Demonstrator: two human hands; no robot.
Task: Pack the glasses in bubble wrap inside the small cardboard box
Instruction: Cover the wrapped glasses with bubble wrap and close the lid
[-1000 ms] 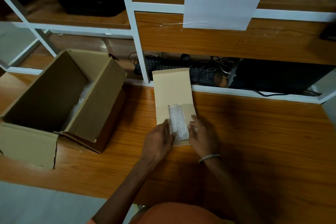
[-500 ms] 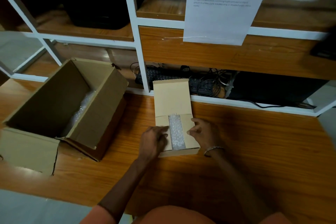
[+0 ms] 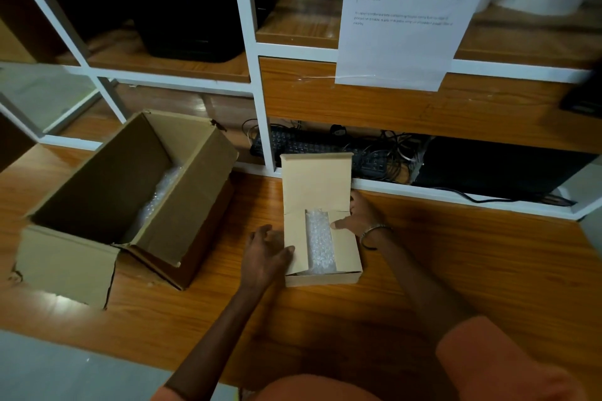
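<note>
Bubble wrap (image 3: 321, 242) showed as a pale strip down the middle of the small cardboard box (image 3: 322, 249), and whatever it covered I could not make out through it. That small box sat on the wooden table (image 3: 456, 270), right in front of me, near the foot of the white shelf frame (image 3: 260, 107). Its two side flaps were folded in over the wrap without meeting, and its lid flap (image 3: 316, 182) stood up at the back.

My left hand (image 3: 265, 254) was against the box's left side, thumb laid on the left flap, fingers loosely spread, pressing rather than gripping. My right hand (image 3: 360, 216) was at the far right corner, thumb down on the right flap and fingers behind the lid's edge; it was open too, clamped on nothing. A metal bangle (image 3: 374, 234) ringed that wrist.

Off to the left, well apart from the small one, the big cardboard box (image 3: 107, 202) lay open on the same table, with more crumpled wrap (image 3: 159, 195) glinting along its inside. Behind the small box, in the lowest shelf bay, sat a black keyboard (image 3: 309, 146) with a tangle of cables (image 3: 397, 153) beside it. Above, a printed sheet of paper (image 3: 407, 13) hung over the shelf front, its text too blurred to read. My orange sleeves (image 3: 495, 365) filled the bottom edge.
</note>
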